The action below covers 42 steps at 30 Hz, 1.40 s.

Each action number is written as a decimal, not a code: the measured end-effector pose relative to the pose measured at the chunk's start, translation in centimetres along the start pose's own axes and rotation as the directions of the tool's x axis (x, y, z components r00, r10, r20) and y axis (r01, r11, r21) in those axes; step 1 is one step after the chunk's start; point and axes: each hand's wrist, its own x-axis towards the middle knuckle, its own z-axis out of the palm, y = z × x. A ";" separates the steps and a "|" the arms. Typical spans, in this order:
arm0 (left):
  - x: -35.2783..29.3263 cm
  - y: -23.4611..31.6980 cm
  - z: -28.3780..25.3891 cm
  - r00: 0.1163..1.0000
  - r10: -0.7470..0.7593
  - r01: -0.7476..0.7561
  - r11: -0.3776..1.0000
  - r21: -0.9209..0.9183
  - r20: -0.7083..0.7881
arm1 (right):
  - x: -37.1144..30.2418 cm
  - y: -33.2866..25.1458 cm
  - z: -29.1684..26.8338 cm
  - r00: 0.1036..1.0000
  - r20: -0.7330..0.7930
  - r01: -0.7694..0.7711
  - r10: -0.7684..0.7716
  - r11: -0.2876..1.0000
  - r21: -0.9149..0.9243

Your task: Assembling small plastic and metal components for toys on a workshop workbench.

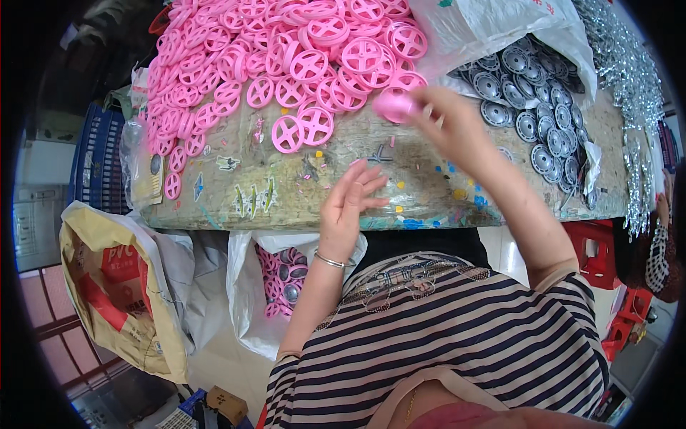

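Observation:
My right hand (446,125) is raised over the table, its fingers closed on the edge of a pink plastic wheel (394,106), both somewhat blurred. Beyond it spreads a large heap of pink wheels (309,66) with cross spokes. My left hand (350,200), a bangle at its wrist, hovers by the table's near edge with fingers spread and nothing in them. To the right lies a pile of dark grey wheel discs (550,136), spilling out of a white plastic bag (500,36).
Small stickers (254,199) and coloured scraps dot the worn table (429,189). Below its edge stands a white sack (246,314) holding pink wheels with grey discs. A brown paper sack (118,300) is at the left. Silver tinsel (629,93) hangs at the right, near red stools (597,250).

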 end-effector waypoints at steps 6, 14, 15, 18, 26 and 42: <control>1.3 -2.4 1.4 0.993 -0.081 0.101 0.964 -0.246 0.091 | -6.9 -1.3 4.1 0.953 0.010 0.302 -0.303 0.949 -0.093; 1.1 -2.3 0.9 0.988 -0.151 0.143 0.919 -0.368 0.005 | -10.8 5.8 -6.3 0.984 -0.176 -0.059 0.007 0.954 -0.294; 1.0 -2.3 1.1 0.988 -0.155 0.152 0.918 -0.366 0.019 | -11.9 7.3 -7.3 0.981 -0.137 -0.176 0.135 0.916 -0.361; 1.0 -2.2 0.8 0.990 -0.137 0.143 0.933 -0.330 0.042 | -12.2 7.3 -7.6 0.921 -0.104 -0.388 0.375 0.864 -0.323; 1.0 -2.5 0.9 0.990 -0.112 0.130 0.959 -0.250 0.087 | -7.8 0.3 -0.6 0.841 0.259 -0.540 0.475 0.700 0.468; 0.4 -2.6 0.1 0.984 -0.121 0.164 0.894 -0.417 0.127 | -8.2 -1.4 5.3 0.943 0.169 0.310 -0.288 0.942 -0.128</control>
